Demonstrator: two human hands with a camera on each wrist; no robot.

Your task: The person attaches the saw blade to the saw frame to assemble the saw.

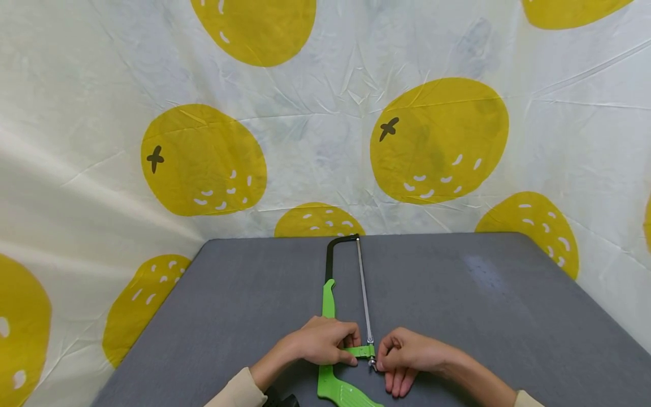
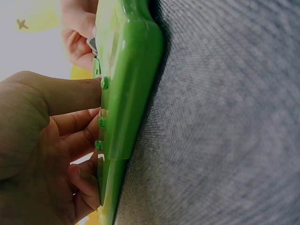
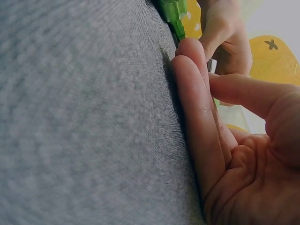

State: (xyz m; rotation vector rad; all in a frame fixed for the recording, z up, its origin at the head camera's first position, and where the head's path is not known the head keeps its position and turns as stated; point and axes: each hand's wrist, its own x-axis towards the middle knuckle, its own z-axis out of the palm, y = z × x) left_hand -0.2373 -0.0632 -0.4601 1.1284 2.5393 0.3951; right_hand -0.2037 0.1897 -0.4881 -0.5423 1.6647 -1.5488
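At lower centre, the left hand (image 1: pixel 324 341) grips the hacksaw (image 1: pixel 329 302), ideally flat and steady, while the right hand (image 1: pixel 411 354) pinches its wing nut (image 1: pixel 372 362).

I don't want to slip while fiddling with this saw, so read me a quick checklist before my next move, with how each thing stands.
1. Saw resting on the table: ok.
2. Left hand holding the saw's green frame: ok.
3. Right hand gripping the small metal nut: cannot tell; its fingertips are right at it.
4. Both hands off the blade's long stretch: ok, both are near the handle end.
5. Blade tight enough: cannot tell.
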